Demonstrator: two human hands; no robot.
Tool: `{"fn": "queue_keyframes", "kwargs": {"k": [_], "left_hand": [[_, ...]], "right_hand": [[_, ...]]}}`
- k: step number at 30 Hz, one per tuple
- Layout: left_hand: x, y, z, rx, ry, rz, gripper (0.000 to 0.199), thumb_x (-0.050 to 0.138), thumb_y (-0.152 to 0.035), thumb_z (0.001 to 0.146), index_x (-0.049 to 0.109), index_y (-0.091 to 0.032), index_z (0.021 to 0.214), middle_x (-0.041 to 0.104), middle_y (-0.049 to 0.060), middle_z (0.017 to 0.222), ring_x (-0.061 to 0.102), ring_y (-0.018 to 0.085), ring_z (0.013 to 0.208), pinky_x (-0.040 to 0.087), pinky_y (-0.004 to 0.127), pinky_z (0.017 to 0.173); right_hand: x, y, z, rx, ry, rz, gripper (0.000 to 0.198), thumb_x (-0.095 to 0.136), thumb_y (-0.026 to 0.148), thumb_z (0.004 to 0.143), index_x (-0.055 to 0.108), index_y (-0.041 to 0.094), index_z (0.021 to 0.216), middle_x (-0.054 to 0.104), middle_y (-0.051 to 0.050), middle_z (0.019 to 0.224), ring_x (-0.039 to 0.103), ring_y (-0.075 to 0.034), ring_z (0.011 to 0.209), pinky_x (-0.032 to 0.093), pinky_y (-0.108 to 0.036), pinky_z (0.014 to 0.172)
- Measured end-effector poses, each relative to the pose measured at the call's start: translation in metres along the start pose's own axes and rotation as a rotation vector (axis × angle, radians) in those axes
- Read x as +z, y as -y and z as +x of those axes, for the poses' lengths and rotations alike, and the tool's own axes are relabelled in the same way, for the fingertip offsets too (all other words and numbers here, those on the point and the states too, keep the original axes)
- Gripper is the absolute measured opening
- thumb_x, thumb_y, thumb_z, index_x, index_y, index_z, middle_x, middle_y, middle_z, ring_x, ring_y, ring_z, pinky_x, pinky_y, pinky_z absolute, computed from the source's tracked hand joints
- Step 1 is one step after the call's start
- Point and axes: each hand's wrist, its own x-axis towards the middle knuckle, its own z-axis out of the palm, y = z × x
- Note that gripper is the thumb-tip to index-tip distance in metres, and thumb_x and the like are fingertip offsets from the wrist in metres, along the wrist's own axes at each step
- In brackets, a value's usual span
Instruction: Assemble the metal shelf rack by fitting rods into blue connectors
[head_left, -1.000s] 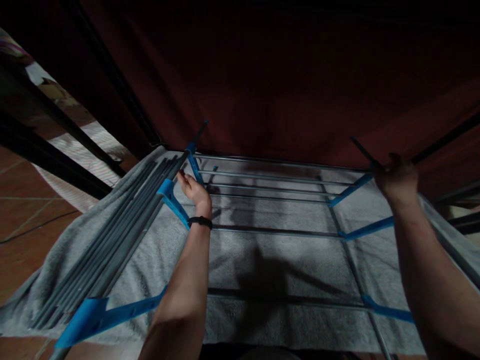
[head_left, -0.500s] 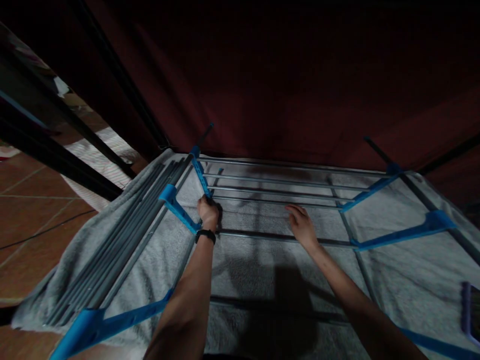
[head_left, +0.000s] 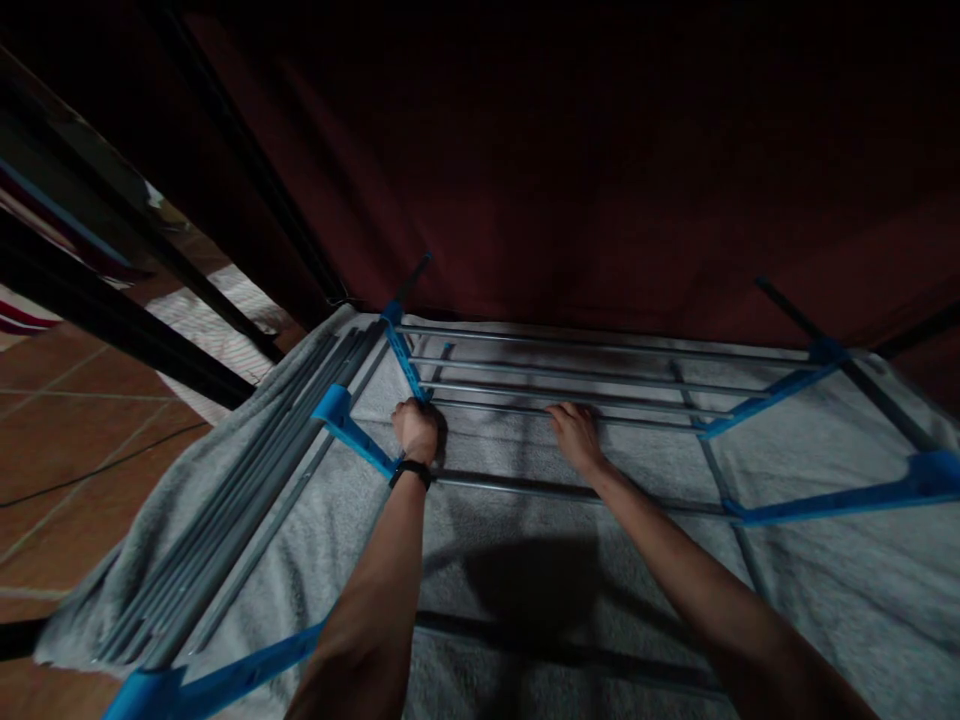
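Note:
A partly built rack of grey metal tubes and blue plastic brackets lies on a grey blanket (head_left: pixel 480 560). My left hand (head_left: pixel 415 432), with a black band at the wrist, is closed around the lower end of a blue bracket (head_left: pixel 405 358); its fingertips are hidden. My right hand (head_left: pixel 576 438) has its fingers curled over the nearest thin grey tube (head_left: pixel 495 408) of the upper shelf, left of the tube's far end. At the right, that tube meets another blue bracket (head_left: pixel 765 400). A thicker grey tube (head_left: pixel 517 488) crosses below both hands.
Several loose grey tubes (head_left: pixel 247 510) lie side by side at the left of the blanket. More blue brackets (head_left: pixel 352 430) join the frame. A dark red curtain (head_left: pixel 570 230) hangs behind, dark poles (head_left: pixel 127 300) stand left, and tiled floor (head_left: pixel 82 430) shows beyond.
My right hand has moved left along the thin tube and its fingers now rest on it. My left hand stays at the bracket. The view has shifted slightly.

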Motion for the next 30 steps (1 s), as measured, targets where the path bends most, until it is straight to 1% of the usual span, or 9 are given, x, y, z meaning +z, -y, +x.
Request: {"fn": "queue_keyframes", "kwargs": {"k": [4, 7, 9, 14, 17, 19, 23, 30], "left_hand": [[0.0, -0.001, 0.001, -0.016, 0.009, -0.016, 0.009, 0.058, -0.012, 0.085, 0.065, -0.016, 0.089, 0.064, 0.014, 0.088, 0.065, 0.03, 0.093, 0.048, 0.04, 0.081], [0.003, -0.004, -0.001, -0.022, 0.037, -0.006, 0.006, 0.059, -0.016, 0.086, 0.065, -0.017, 0.087, 0.064, 0.013, 0.085, 0.066, 0.029, 0.09, 0.048, 0.039, 0.078], [0.006, -0.006, -0.004, -0.014, 0.037, 0.012, 0.006, 0.059, -0.019, 0.089, 0.064, -0.017, 0.087, 0.065, 0.014, 0.087, 0.067, 0.029, 0.091, 0.047, 0.039, 0.078], [0.014, -0.005, -0.012, 0.003, -0.034, 0.049, 0.013, 0.06, -0.027, 0.092, 0.064, -0.015, 0.095, 0.065, 0.018, 0.1, 0.065, 0.033, 0.101, 0.048, 0.042, 0.084], [0.018, -0.004, -0.013, -0.012, -0.05, 0.043, 0.013, 0.061, -0.027, 0.092, 0.064, -0.016, 0.096, 0.065, 0.017, 0.101, 0.064, 0.032, 0.102, 0.048, 0.042, 0.087], [0.019, -0.005, -0.013, -0.017, -0.058, 0.033, 0.013, 0.06, -0.027, 0.093, 0.065, -0.016, 0.097, 0.065, 0.017, 0.102, 0.063, 0.032, 0.103, 0.047, 0.043, 0.09], [0.021, -0.006, -0.014, -0.041, -0.037, 0.035, 0.016, 0.055, -0.027, 0.095, 0.066, -0.015, 0.1, 0.066, 0.017, 0.108, 0.061, 0.031, 0.108, 0.044, 0.042, 0.095], [0.021, -0.007, -0.011, -0.049, 0.009, 0.05, 0.02, 0.055, -0.028, 0.097, 0.067, -0.013, 0.1, 0.067, 0.019, 0.113, 0.06, 0.031, 0.11, 0.04, 0.041, 0.099]], "right_hand": [[-0.002, -0.005, -0.001, -0.006, -0.002, 0.062, 0.03, 0.055, 0.017, 0.097, 0.075, 0.025, 0.118, 0.071, -0.01, 0.115, 0.065, -0.026, 0.11, 0.047, -0.042, 0.097], [-0.003, -0.011, -0.005, -0.002, -0.052, 0.087, 0.03, 0.055, 0.017, 0.096, 0.075, 0.027, 0.116, 0.072, -0.008, 0.114, 0.064, -0.027, 0.11, 0.047, -0.044, 0.099], [-0.004, -0.014, -0.007, -0.013, -0.073, 0.11, 0.03, 0.055, 0.017, 0.095, 0.075, 0.028, 0.115, 0.072, -0.008, 0.112, 0.064, -0.027, 0.11, 0.048, -0.045, 0.1], [-0.004, -0.017, -0.009, -0.018, -0.077, 0.132, 0.03, 0.055, 0.018, 0.096, 0.076, 0.027, 0.115, 0.072, -0.008, 0.112, 0.064, -0.026, 0.108, 0.048, -0.044, 0.1], [-0.003, -0.018, -0.009, -0.025, -0.074, 0.115, 0.029, 0.055, 0.018, 0.097, 0.076, 0.023, 0.115, 0.072, -0.01, 0.112, 0.064, -0.026, 0.109, 0.048, -0.043, 0.101], [-0.002, -0.019, -0.008, -0.029, -0.072, 0.106, 0.028, 0.056, 0.018, 0.097, 0.077, 0.024, 0.115, 0.072, -0.009, 0.111, 0.064, -0.026, 0.109, 0.047, -0.042, 0.1], [-0.001, -0.021, -0.007, -0.031, -0.064, 0.1, 0.028, 0.057, 0.018, 0.097, 0.077, 0.026, 0.115, 0.073, -0.007, 0.11, 0.065, -0.024, 0.105, 0.046, -0.04, 0.098], [-0.001, -0.021, -0.007, -0.055, -0.015, 0.056, 0.03, 0.055, 0.017, 0.099, 0.077, 0.023, 0.119, 0.073, -0.009, 0.113, 0.066, -0.024, 0.104, 0.043, -0.041, 0.096]]}}
